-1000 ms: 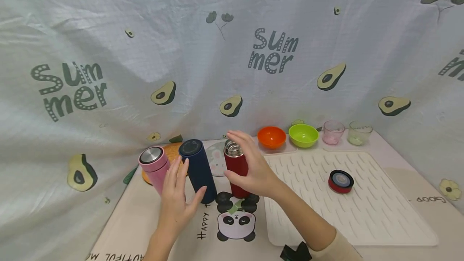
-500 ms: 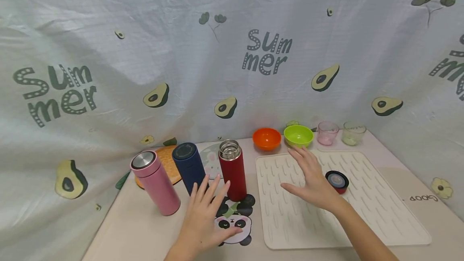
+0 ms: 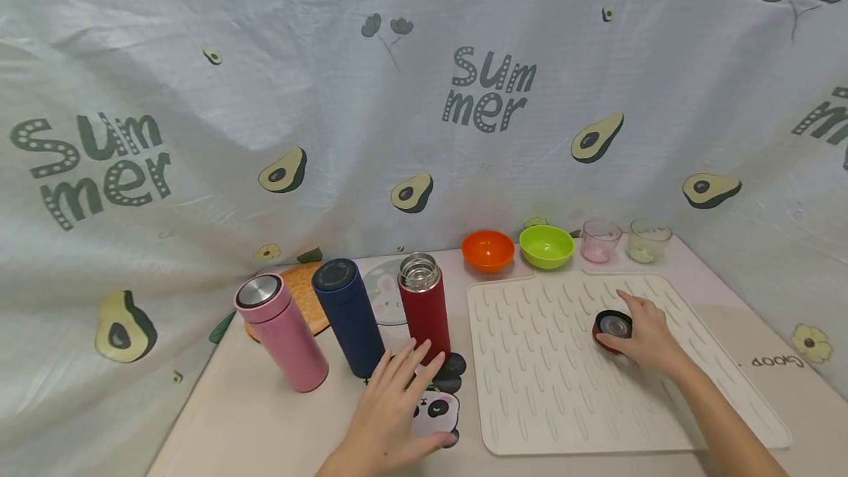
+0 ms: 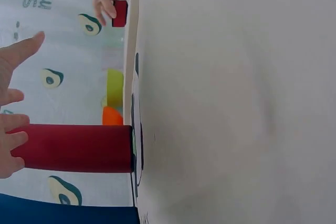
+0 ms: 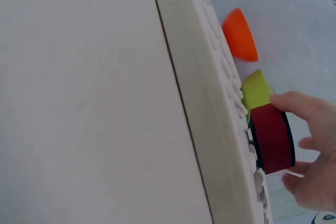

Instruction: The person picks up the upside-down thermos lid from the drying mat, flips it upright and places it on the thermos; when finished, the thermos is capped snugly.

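Note:
My right hand has its thumb and fingers around a red bottle lid with a black rim, low over the white ridged mat. The lid's hollow side faces up. My left hand is spread beside an uncapped red thermos, whose steel mouth shows. In the head view its fingertips overlap the thermos's lower part; the left wrist view shows that hand's fingers across the thermos. Left of it stand a navy thermos and a pink thermos, both capped.
The ridged mat covers the table's right side. Along the back stand an orange bowl, a green bowl, a pink glass and a greenish glass. Behind them hangs a printed curtain.
My right hand has left the red thermos, crossed rightward over the mat and reached the lid. My left hand has moved right, away from the pink thermos, toward the red one.

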The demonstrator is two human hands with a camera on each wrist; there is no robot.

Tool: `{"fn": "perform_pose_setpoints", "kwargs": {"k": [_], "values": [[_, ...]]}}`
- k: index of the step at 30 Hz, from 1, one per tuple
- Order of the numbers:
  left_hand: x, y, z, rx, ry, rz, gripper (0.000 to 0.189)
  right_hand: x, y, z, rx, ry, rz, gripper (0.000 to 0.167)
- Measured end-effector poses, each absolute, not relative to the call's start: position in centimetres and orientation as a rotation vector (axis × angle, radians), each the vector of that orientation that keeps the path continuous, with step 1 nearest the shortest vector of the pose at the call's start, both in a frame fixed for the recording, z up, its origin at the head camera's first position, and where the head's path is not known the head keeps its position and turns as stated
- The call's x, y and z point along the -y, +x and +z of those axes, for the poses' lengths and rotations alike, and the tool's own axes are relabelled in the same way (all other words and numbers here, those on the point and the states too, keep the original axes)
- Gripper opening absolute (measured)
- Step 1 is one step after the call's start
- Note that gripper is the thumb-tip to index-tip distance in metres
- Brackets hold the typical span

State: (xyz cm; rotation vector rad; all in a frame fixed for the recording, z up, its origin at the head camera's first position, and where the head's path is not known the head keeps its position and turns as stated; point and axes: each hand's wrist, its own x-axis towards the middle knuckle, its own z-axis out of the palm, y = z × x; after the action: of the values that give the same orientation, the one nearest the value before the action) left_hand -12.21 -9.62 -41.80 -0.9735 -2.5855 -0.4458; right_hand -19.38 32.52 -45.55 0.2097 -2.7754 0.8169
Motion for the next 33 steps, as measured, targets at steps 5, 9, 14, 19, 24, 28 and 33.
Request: {"fn": "perform_pose_setpoints", "kwargs": {"k": [5,9,14,19,24,28,33], "values": [[9.3,-12.1,-42.0,2.608,-0.970,-0.471,0.086,-33.0,-19.3,-46.5,2.835,0.218,0.860,0.087],[9.0,-12.0,-41.8,2.594,-0.956,-0.491,0.085,-32.6,-19.5,-46.4,2.806,0.242,0.861,0.085],[8.4,-11.9,-41.3,2.578,-0.871,-0.506,0.081,-30.0,-19.5,-45.1,2.725,0.330,0.868,0.079],[7.7,-12.0,-40.7,2.598,-0.767,-0.551,0.076,-25.7,-18.8,-43.2,2.560,0.570,0.861,0.072],[7.0,-12.6,-40.5,2.702,-0.672,-0.744,0.067,-21.6,-17.7,-41.4,2.430,0.836,0.924,0.072],[6.5,-13.3,-40.6,2.753,-0.639,-0.947,0.059,-18.8,-16.6,-40.4,2.407,0.995,0.994,0.073],[6.2,-13.9,-40.4,2.737,-0.720,-1.441,0.049,-15.9,-15.5,-39.7,2.356,1.189,1.030,0.071]]}}
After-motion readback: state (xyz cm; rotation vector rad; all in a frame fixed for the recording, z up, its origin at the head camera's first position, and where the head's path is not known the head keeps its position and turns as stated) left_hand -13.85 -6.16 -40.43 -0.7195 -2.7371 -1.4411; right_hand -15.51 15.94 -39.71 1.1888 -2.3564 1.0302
